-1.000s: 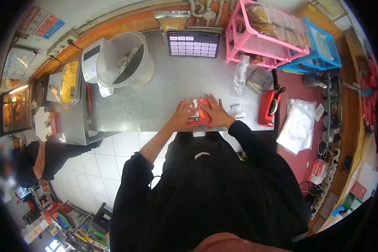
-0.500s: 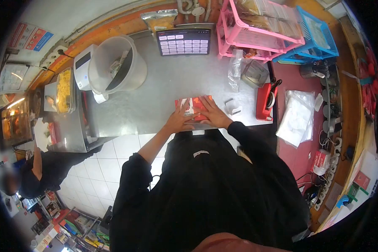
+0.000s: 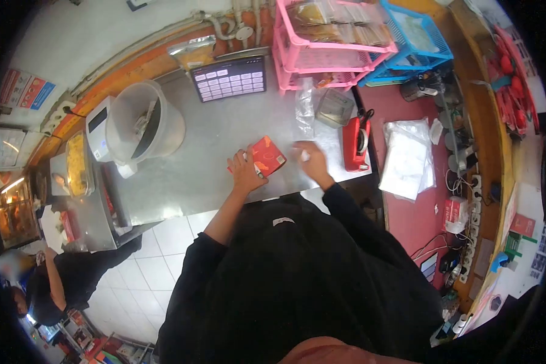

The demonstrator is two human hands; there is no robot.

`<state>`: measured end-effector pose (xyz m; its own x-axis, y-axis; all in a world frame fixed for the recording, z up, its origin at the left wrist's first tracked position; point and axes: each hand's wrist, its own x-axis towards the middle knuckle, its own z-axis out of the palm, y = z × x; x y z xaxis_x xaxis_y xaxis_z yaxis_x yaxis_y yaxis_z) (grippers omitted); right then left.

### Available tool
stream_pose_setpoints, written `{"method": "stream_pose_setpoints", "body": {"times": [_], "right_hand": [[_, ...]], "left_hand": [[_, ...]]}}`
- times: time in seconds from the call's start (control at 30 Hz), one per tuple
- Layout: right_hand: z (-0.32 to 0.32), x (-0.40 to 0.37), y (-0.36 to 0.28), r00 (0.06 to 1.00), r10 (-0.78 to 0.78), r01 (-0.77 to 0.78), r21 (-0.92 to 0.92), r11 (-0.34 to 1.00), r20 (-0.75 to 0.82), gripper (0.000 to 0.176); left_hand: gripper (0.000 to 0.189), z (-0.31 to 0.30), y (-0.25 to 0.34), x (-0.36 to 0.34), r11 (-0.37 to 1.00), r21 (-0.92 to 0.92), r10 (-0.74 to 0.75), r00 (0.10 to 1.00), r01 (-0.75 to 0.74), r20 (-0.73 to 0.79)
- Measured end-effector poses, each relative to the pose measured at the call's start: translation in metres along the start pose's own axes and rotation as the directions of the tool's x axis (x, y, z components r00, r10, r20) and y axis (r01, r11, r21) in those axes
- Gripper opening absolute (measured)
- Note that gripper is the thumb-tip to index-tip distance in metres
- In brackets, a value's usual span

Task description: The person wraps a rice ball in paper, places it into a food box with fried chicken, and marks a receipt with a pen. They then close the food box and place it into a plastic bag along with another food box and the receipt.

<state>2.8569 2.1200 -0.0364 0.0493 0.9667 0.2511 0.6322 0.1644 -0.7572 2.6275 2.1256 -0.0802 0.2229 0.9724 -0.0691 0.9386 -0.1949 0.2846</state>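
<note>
On the steel counter, my left hand is closed around the left side of a red cardboard box with white print, which sits turned at an angle. The box's left part is hidden by my fingers. Just to its right, apart from it, my right hand is closed with curled fingers on a small white piece, partly covered and somewhat blurred; its kind does not show. Right of that hand stands a red tape dispenser.
A tablet stands at the back beside a clear tub. Pink and blue baskets rise behind. A clear lidded container and plastic bags lie right. Another person stands at far left.
My right hand has left the box and closed on the small white piece at its right. The box has turned and tilted under my left hand. The view has shifted right.
</note>
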Motion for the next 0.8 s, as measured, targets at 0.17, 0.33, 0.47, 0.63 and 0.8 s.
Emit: {"method": "stream_pose_setpoints", "body": {"times": [0.17, 0.33, 0.47, 0.63, 0.8], "right_hand": [[-0.137, -0.021, 0.103, 0.697, 0.579, -0.542, 0.218, 0.812, -0.423, 0.014], [-0.173, -0.029, 0.168, 0.439, 0.856, -0.811, 0.53, 0.247, 0.273, 0.022], [-0.176, -0.032, 0.142, 0.495, 0.858, -0.775, 0.517, 0.363, 0.139, 0.026], [-0.184, -0.092, 0.092, 0.431, 0.902, -0.866, 0.266, 0.422, -0.027, 0.031], [-0.136, -0.135, 0.164, 0.698, 0.664, -0.716, -0.296, 0.632, -0.269, 0.023]], "left_hand": [[0.12, -0.001, -0.004, 0.005, 0.998, -0.058, -0.025, 0.989, 0.033, 0.143], [0.121, -0.003, -0.011, 0.014, 0.996, -0.089, -0.011, 0.977, 0.03, 0.211], [0.121, -0.001, -0.017, 0.018, 0.995, -0.103, 0.009, 0.969, 0.017, 0.246], [0.119, -0.006, -0.016, 0.021, 0.994, -0.107, 0.004, 0.962, 0.026, 0.272], [0.119, -0.012, -0.013, 0.022, 0.995, -0.091, -0.012, 0.955, 0.041, 0.297]]}}
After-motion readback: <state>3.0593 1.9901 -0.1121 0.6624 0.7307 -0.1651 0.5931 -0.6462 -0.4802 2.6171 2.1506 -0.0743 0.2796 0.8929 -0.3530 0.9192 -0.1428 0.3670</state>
